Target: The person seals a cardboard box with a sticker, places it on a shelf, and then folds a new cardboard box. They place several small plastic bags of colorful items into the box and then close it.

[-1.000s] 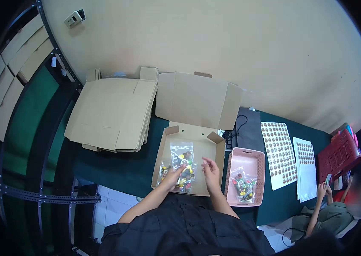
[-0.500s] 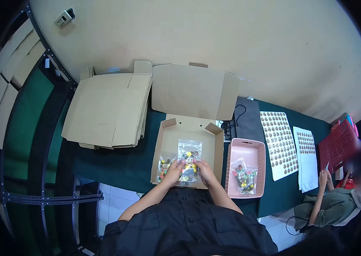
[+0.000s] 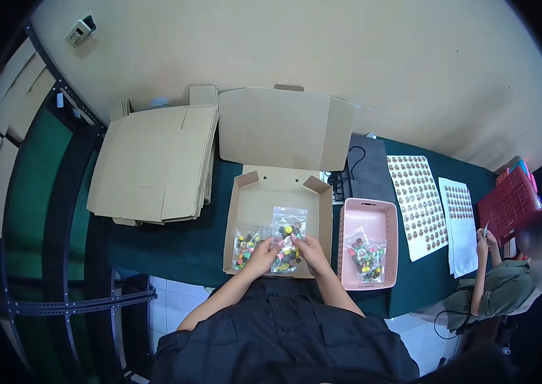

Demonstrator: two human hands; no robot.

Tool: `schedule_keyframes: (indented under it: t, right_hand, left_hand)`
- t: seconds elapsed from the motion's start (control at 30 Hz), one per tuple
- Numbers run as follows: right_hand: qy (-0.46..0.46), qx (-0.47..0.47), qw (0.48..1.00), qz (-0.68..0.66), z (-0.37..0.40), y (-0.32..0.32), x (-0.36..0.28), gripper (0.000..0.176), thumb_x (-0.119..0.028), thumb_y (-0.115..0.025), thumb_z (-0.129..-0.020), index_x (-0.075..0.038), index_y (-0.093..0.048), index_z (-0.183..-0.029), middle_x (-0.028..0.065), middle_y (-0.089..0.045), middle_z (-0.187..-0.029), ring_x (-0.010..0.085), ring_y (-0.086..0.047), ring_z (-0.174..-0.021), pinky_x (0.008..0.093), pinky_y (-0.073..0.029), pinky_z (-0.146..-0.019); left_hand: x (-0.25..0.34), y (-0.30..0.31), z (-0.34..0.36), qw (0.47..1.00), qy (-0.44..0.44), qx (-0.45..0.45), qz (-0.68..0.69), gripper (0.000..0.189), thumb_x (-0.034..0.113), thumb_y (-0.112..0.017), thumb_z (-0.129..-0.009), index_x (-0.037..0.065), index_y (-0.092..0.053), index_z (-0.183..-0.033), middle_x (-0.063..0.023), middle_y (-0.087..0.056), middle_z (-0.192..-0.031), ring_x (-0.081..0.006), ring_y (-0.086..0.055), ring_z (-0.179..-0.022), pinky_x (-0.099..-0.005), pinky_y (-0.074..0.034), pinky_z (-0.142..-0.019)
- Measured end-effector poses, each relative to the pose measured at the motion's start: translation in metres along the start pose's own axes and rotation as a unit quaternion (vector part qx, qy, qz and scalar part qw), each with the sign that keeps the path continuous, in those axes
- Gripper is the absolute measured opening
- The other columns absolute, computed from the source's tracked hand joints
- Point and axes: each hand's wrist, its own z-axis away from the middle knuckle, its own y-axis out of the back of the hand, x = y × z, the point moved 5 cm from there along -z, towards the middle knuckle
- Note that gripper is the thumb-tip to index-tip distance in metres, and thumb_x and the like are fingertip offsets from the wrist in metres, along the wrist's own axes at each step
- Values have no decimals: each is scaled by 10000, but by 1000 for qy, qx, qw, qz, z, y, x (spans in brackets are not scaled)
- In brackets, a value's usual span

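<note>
Both my hands hold one clear zip bag of colourful candies (image 3: 289, 224) over the front of an open cardboard box (image 3: 326, 221). My left hand (image 3: 262, 257) grips the bag's left side, fingers closed. On its right side my right hand (image 3: 312, 253) is closed too, thumb lying on the front of the plastic. Inside the box at the left lies another candy bag (image 3: 244, 246), partly covered by my left hand. The box lid stands raised at the back. To the right, a pink basket (image 3: 368, 208) contains more candy bags (image 3: 368, 261).
Flattened cardboard boxes (image 3: 149, 163) are stacked at the left. Sheets of round stickers (image 3: 417, 205) and a second sticker sheet (image 3: 458, 224) lie right of the basket. Farther right, a co-worker's hands (image 3: 485, 240) are near a dark red basket (image 3: 508, 201). A metal shelf (image 3: 60, 192) stands left.
The held candy bag has shifted slightly right and tilted, and its candies have moved inside. My right thumb sits higher on it. The whole view has shifted a little.
</note>
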Motion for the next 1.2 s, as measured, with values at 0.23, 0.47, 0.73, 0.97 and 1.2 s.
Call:
schedule_keyframes:
  t: [0.23,0.47,0.73,0.97,1.2]
  right_hand:
    - [88,202,936,273,-15,50,9,284,-157,-482,-868,31,-470,-1081,159,-609,-806,232,-635,-680,325,-506,-583]
    - [-33,73,920,383,-28,47,74,616,-225,-541,-806,7,-276,-1311,287,-495,-1136,399,-488,-1081,394,-395,-909]
    - [181,170,841,481,-10,25,26,431,-193,-617,-751,30,-510,-1104,224,-556,-908,380,-539,-877,410,-430,-803]
    - [159,134,805,555,-24,-2,65,294,-219,-574,-769,11,-569,-953,196,-607,-804,351,-588,-786,418,-465,-706]
    - [61,123,904,404,-19,10,60,181,-134,-531,-780,-2,-529,-904,225,-599,-774,380,-588,-759,462,-454,-681]
  left_hand:
    - [-38,49,-2,992,77,81,59,246,202,-449,-905,19,-538,-1043,-125,-567,-972,-198,-567,-851,-286,-448,-768]
    - [-53,75,12,952,99,90,-276,347,316,-450,-874,42,-553,-1059,-218,-487,-1105,-334,-472,-1061,-386,-378,-898]
    - [-27,54,16,922,44,87,-374,340,252,-537,-831,34,-528,-1091,-269,-356,-1254,-424,-360,-1165,-433,-303,-983]
    - [-48,64,13,907,79,96,-403,478,295,-559,-816,65,-437,-1217,-313,-170,-1338,-456,-242,-1236,-455,-242,-1020]
    - [-37,53,18,894,81,84,-433,514,292,-563,-816,58,-410,-1247,-323,-170,-1344,-459,-197,-1255,-468,-223,-1030]
